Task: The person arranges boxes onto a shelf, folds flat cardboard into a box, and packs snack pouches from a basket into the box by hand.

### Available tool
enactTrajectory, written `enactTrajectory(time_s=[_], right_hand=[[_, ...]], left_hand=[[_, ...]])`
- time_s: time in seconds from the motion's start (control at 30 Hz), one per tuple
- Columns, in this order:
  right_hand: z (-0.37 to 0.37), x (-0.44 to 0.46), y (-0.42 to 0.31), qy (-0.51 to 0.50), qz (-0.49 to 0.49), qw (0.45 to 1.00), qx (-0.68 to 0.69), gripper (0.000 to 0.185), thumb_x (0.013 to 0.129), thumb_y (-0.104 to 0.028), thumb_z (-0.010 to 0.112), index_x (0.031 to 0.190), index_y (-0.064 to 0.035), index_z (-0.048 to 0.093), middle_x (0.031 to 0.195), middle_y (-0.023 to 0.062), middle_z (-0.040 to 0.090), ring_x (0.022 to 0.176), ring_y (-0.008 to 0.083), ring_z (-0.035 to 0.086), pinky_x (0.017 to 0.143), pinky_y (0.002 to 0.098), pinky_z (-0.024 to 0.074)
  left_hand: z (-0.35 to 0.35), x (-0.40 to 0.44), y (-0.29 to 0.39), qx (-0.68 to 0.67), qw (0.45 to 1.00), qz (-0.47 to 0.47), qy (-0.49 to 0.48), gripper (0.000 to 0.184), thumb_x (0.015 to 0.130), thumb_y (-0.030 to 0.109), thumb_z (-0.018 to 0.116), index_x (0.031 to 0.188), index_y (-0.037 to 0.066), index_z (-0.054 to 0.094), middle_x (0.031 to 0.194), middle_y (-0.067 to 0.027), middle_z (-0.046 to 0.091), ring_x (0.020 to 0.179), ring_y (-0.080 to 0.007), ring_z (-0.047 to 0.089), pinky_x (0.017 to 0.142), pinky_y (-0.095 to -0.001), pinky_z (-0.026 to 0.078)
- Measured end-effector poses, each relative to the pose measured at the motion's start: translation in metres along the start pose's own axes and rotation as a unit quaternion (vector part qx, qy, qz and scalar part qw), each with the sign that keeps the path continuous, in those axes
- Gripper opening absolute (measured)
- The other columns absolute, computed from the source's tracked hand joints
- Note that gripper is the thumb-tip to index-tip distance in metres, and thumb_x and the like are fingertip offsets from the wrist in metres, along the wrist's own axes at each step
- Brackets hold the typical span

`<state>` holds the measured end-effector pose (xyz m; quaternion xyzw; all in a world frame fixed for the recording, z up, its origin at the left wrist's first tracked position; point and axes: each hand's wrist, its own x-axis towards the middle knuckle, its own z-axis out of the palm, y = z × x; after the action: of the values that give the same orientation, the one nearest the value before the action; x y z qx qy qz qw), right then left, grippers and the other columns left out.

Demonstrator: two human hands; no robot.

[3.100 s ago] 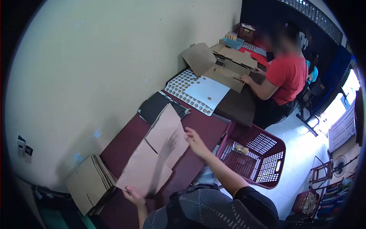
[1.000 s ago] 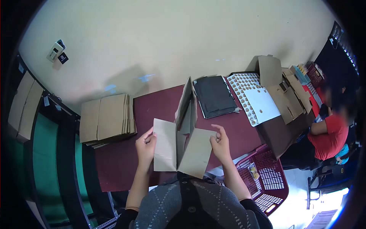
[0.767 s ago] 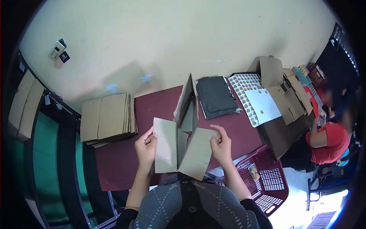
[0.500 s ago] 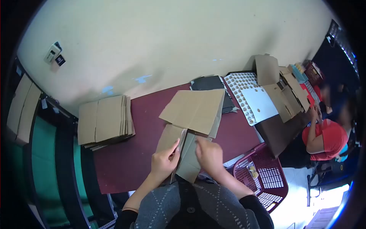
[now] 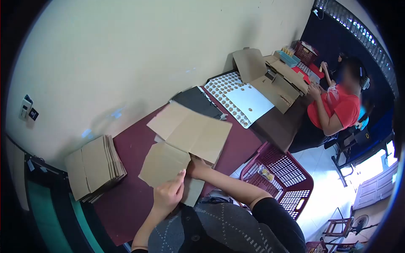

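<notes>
A partly folded brown cardboard box [image 5: 196, 130] lies on the dark red table in front of me, its flaps spread. My right hand [image 5: 197, 167] reaches into the gap between the flaps, and its fingers are hidden inside the cardboard. At the lower edge of the left flap [image 5: 163, 162] is my left hand [image 5: 168, 193], fingers curled and one digit pointing up along the cardboard. Another flap [image 5: 192, 192] hangs towards my body below the right wrist.
Flattened cardboard boxes [image 5: 95, 166] are stacked at the left of the table [image 5: 126, 211]. Black folded card [image 5: 196, 103] lies behind the box. Beyond are a tray of small round pieces [image 5: 230, 90] and an open carton [image 5: 270, 90]. A red-shirted co-worker [image 5: 337, 107] stands right, past a maroon basket [image 5: 291, 168].
My view has turned to the right. The right hand has moved from above the box into the gap between its flaps. The left flap now lies spread out flatter.
</notes>
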<state>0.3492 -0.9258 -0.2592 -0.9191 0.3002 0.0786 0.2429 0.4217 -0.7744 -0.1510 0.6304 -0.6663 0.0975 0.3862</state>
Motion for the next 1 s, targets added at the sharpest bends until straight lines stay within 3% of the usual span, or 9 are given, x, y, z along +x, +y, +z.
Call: enactTrajectory(time_s=[0.07, 0.1, 0.13, 0.4, 0.57, 0.73, 0.83, 0.87, 1.0], right_hand=[[0.029, 0.005, 0.013, 0.155, -0.114, 0.973, -0.127, 0.049, 0.085, -0.038, 0.046, 0.121, -0.0057, 0.051, 0.125, 0.0221, 0.048, 0.119, 0.0322, 0.044, 0.098, 0.0479, 0.0318], [0.01, 0.0, 0.009, -0.047, -0.031, 0.998, -0.002, 0.049, 0.086, -0.038, 0.044, 0.124, -0.0087, 0.05, 0.119, 0.0204, 0.053, 0.112, 0.0321, 0.05, 0.097, 0.0465, 0.033], [0.07, 0.031, 0.037, -0.065, -0.062, 0.995, -0.042, 0.048, 0.087, -0.04, 0.043, 0.123, -0.0099, 0.05, 0.106, 0.0208, 0.06, 0.103, 0.0332, 0.056, 0.093, 0.0442, 0.0373], [0.036, -0.016, 0.011, -0.126, -0.14, 0.982, 0.016, 0.045, 0.087, -0.038, 0.042, 0.122, -0.0107, 0.049, 0.097, 0.0211, 0.062, 0.093, 0.0358, 0.059, 0.087, 0.0449, 0.0413], [0.02, -0.023, 0.018, -0.212, -0.15, 0.966, -0.009, 0.04, 0.088, -0.038, 0.042, 0.11, -0.0082, 0.059, 0.093, 0.0207, 0.062, 0.089, 0.0379, 0.058, 0.084, 0.0464, 0.0418], [-0.048, -0.069, -0.011, -0.047, -0.239, 0.97, 0.021, 0.043, 0.088, -0.039, 0.044, 0.088, -0.0015, 0.065, 0.083, 0.0208, 0.063, 0.082, 0.0385, 0.058, 0.079, 0.0441, 0.0443], [-0.068, -0.074, -0.019, -0.188, -0.196, 0.962, 0.002, 0.044, 0.088, -0.041, 0.044, 0.089, -0.0017, 0.064, 0.081, 0.0215, 0.063, 0.083, 0.039, 0.058, 0.078, 0.0448, 0.0444], [-0.067, -0.073, -0.02, -0.189, -0.199, 0.962, 0.0, 0.044, 0.088, -0.041, 0.044, 0.089, -0.0017, 0.064, 0.081, 0.0215, 0.063, 0.083, 0.039, 0.058, 0.078, 0.0448, 0.0444], [-0.06, -0.068, -0.021, -0.213, -0.18, 0.96, -0.001, 0.043, 0.088, -0.041, 0.045, 0.099, -0.0024, 0.061, 0.083, 0.022, 0.062, 0.084, 0.039, 0.059, 0.078, 0.045, 0.0444]], left_hand=[[-0.002, 0.001, 0.001, -0.009, 1.0, 0.001, 0.022, 0.039, 0.071, -0.002, 0.063, 0.109, 0.005, 0.062, 0.06, -0.0086, 0.056, 0.046, -0.0199, 0.055, 0.045, -0.0311, 0.043], [-0.003, -0.002, 0.002, -0.019, 0.999, -0.003, 0.04, 0.04, 0.069, -0.004, 0.063, 0.108, 0.006, 0.063, 0.057, -0.0096, 0.053, 0.046, -0.0215, 0.054, 0.046, -0.0315, 0.043], [-0.004, -0.005, 0.003, -0.017, 0.999, -0.005, 0.039, 0.04, 0.069, -0.004, 0.063, 0.108, 0.006, 0.063, 0.057, -0.0096, 0.053, 0.046, -0.0215, 0.054, 0.046, -0.0315, 0.043], [-0.016, -0.004, -0.013, -0.011, 0.993, -0.119, -0.021, 0.034, 0.071, -0.004, 0.061, 0.104, 0.005, 0.065, 0.081, -0.0124, 0.066, 0.064, -0.0246, 0.064, 0.057, -0.029, 0.051], [-0.05, 0.02, -0.041, 0.024, 0.951, -0.201, 0.235, 0.028, 0.083, -0.003, 0.056, 0.111, -0.002, 0.06, 0.096, -0.0189, 0.066, 0.082, -0.012, 0.064, 0.069, -0.0247, 0.049], [-0.071, 0.014, -0.063, -0.011, 0.905, -0.295, 0.307, 0.03, 0.085, 0.0, 0.054, 0.115, 0.0, 0.058, 0.075, -0.0013, 0.063, 0.064, -0.0018, 0.045, 0.056, -0.0194, 0.041], [-0.078, 0.006, -0.061, 0.039, 0.901, -0.393, 0.18, 0.03, 0.086, 0.003, 0.053, 0.116, 0.003, 0.058, 0.068, -0.0205, 0.06, 0.056, -0.0054, 0.04, 0.053, -0.0232, 0.039], [-0.07, 0.0, -0.067, 0.059, 0.922, -0.329, 0.197, 0.031, 0.084, 0.003, 0.053, 0.114, 0.005, 0.059, 0.073, -0.0266, 0.055, 0.051, -0.0133, 0.051, 0.054, -0.0274, 0.042], [-0.056, -0.01, -0.059, 0.099, 0.902, -0.411, 0.093, 0.03, 0.082, 0.006, 0.052, 0.111, 0.007, 0.061, 0.077, -0.0229, 0.058, 0.069, -0.0373, 0.059, 0.06, -0.0362, 0.047]])
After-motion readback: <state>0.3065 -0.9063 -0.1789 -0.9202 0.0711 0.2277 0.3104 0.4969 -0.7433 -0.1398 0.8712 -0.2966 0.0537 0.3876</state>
